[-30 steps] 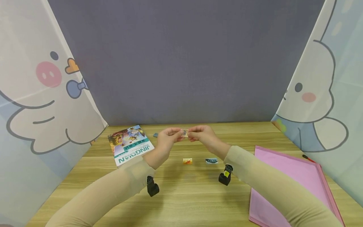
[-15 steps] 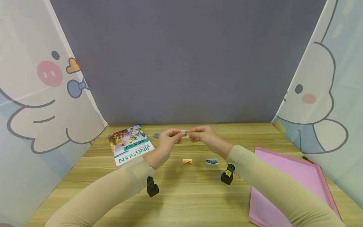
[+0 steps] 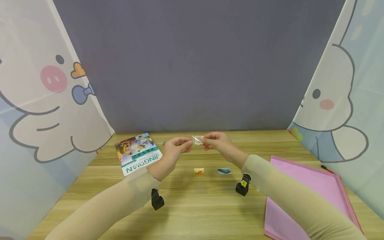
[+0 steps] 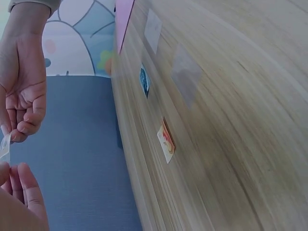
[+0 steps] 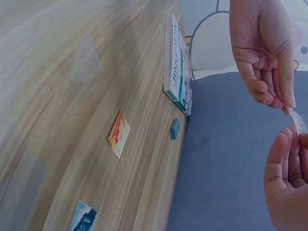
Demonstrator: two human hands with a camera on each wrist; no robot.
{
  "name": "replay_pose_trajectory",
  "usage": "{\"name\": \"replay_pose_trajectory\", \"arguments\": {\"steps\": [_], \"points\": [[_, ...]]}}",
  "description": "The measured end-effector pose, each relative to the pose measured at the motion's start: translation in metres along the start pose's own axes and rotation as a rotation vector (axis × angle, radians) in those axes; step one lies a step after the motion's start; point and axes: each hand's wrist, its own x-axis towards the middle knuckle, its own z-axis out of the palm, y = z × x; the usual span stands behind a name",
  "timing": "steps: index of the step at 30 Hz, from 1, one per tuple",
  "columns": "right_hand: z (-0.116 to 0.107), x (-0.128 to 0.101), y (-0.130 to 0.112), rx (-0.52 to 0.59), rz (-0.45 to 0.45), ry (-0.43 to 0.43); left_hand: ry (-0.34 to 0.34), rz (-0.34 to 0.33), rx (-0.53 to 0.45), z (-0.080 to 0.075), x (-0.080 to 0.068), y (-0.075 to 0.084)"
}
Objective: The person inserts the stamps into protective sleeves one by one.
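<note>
while our left hand and right hand pinch a small clear sticker above the table — its film half peeled — two stickers lie below, untouched.

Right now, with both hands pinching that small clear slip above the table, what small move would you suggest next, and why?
Probably keep drawing the two hands gently apart. The left hand and right hand each pinch an end of the clear slip, which looks partly peeled; its picture can't be made out.
</note>
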Motion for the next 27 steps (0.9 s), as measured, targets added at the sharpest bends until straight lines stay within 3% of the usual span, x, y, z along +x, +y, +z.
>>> {"name": "replay_pose_trajectory", "arguments": {"steps": [27], "points": [[0.0028, -0.0003, 0.0048, -0.024, -0.021, 0.033, -0.061, -0.043, -0.011, 0.0053, -0.0035, -0.0008]]}}
